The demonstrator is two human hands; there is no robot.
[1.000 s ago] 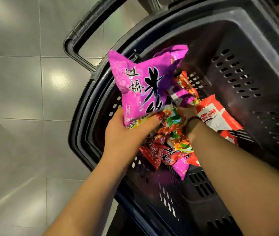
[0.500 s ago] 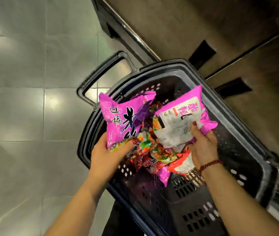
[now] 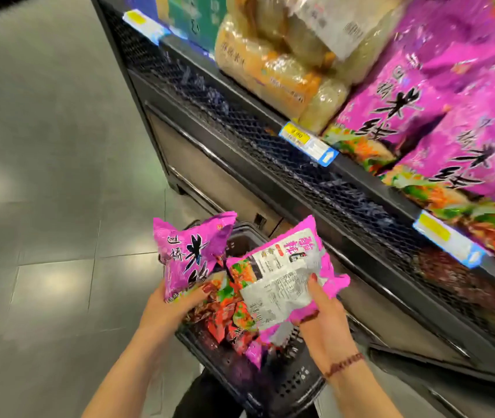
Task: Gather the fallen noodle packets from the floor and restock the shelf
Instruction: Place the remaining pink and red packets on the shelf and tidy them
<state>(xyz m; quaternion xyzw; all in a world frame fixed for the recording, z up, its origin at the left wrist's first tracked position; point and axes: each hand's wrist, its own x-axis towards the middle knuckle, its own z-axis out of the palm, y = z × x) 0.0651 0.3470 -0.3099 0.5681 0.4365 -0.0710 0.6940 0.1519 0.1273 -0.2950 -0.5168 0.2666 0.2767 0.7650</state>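
Gripping one purple packet [image 3: 190, 254] in left hand [image 3: 167, 306], another back-side-up [image 3: 285, 276] in right hand [image 3: 321, 321], both clear above basket [image 3: 294, 384], presumably for matching stock on shelf [image 3: 345, 176] far right.

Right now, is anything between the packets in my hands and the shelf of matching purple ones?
Nothing visible. The two magenta plastic noodle packets are held over the black basket, with open air up to the dark metal shelf.

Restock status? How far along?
Done: gathering looks finished; a packet heap sits in the basket, none on the visible floor. In hand: left hand holds a purple packet, right hand holds a second packet, back outward. Left: shelving both and the heap beside the stocked purple packets.
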